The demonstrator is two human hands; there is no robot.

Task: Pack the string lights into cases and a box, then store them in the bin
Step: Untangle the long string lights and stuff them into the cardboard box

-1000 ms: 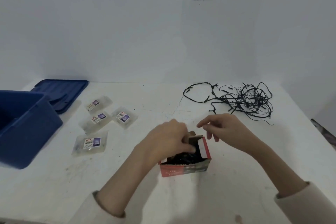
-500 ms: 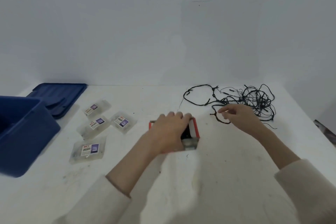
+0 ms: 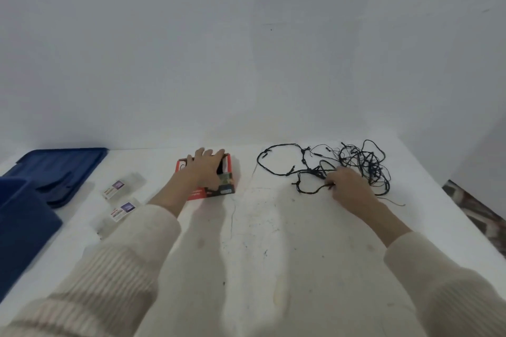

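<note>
Right hand (image 3: 346, 189) is pinching a strand at the near edge of the tangled black string lights (image 3: 353, 163), fingers closed on the wire as far as I can make out, it's a bit blurry there. Left hand (image 3: 204, 169) lies flat, fingers spread, on top of the red box (image 3: 226, 187) near the table's (image 3: 273, 254) far edge. Two clear cases (image 3: 121, 195) sit left of the box, then the blue bin (image 3: 24, 232) and its lid (image 3: 60, 169).

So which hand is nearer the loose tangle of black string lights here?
The right hand: its fingers touch the string lights' near loops. The left hand rests on the red box, well left of the tangle.
</note>
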